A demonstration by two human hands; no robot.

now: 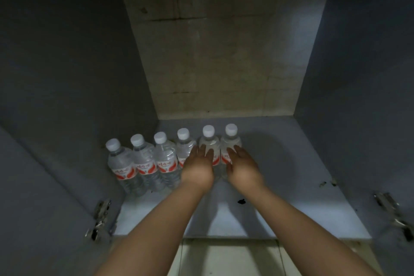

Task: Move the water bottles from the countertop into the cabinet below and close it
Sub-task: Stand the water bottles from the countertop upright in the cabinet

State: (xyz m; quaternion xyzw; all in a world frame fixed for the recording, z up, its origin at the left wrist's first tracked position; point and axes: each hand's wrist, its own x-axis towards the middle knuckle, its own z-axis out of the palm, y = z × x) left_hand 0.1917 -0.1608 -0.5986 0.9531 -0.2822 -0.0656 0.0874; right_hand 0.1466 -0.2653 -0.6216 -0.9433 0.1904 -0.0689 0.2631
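Several clear water bottles with white caps and red-and-white labels stand in a row on the cabinet floor [280, 186], from the left wall toward the middle. My left hand [198, 164] reaches in and touches the front of the second bottle from the right [208, 139] with straight, spread fingers. My right hand [243, 167] lies against the rightmost bottle [231, 138] in the same way, fingers extended. The lower halves of these two bottles are hidden behind my hands. The leftmost bottle [119, 161] stands close to the cabinet's left wall.
The cabinet is open, with dark side walls and a stained tiled back wall [224, 63]. Metal door hinges sit at the front left [100, 219] and front right [394, 215]. Bare cabinet floor lies to the right of the bottles. Pale floor tiles [224, 257] show below the cabinet's front edge.
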